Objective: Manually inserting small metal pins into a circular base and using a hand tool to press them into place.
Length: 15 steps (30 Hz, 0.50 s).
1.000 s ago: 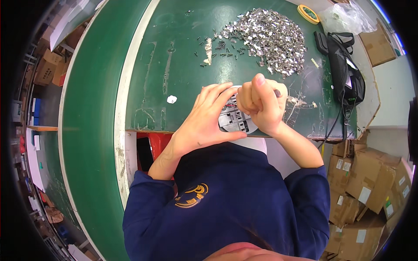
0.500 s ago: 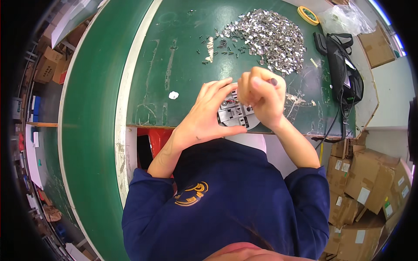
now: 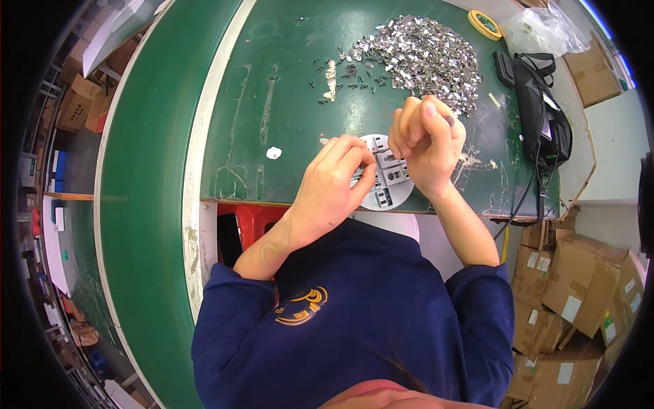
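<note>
A round, light grey piece with a slotted grey plastic fitting in it lies near the table's front edge. My left hand is over its left side, thumb and fingertips pinched together; whatever they grip is hidden. Above its right side, my right hand is closed in a fist around a slim tool. Only the tool's dark round end shows, sticking out by the thumb, so its exact kind cannot be made out.
A heap of small shiny metal pieces covers the table's far right, with dark little pins scattered beside it. Farther right are a yellow tape roll, a clear plastic bag and a black bag. Cardboard boxes stand lower right.
My left hand has gone from spread around the round piece's rim to pinched over its left side. My right hand has lifted slightly away to the right, uncovering more of the piece.
</note>
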Motion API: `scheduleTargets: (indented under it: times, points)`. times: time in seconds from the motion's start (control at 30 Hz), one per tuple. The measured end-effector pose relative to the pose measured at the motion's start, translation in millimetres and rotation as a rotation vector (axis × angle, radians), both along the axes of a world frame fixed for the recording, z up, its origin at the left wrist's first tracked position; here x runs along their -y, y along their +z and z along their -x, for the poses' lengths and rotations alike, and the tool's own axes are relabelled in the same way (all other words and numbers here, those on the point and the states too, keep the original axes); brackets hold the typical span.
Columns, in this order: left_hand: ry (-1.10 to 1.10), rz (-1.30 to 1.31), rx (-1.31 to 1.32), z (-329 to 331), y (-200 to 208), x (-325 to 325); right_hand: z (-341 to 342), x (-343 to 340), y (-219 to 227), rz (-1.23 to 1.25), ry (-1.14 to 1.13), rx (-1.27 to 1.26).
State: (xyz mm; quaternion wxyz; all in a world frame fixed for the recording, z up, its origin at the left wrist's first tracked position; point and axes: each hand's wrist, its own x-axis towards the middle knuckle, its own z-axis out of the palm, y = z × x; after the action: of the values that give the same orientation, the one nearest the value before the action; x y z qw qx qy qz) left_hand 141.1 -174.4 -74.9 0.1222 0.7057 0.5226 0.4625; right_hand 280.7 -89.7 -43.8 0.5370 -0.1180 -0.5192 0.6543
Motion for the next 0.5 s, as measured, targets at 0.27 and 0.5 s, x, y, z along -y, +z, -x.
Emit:
scheduleTargets:
  times: [0.27,0.5]
  points:
    - [0.147,-0.026,-0.052,-18.1,3.4,6.2,5.1,7.6,3.8,-0.068,-0.127,-0.009]
    - [0.167,-0.053,-0.109,-16.1,4.5,5.7,7.8,9.6,6.8,-0.051,-0.074,-0.024]
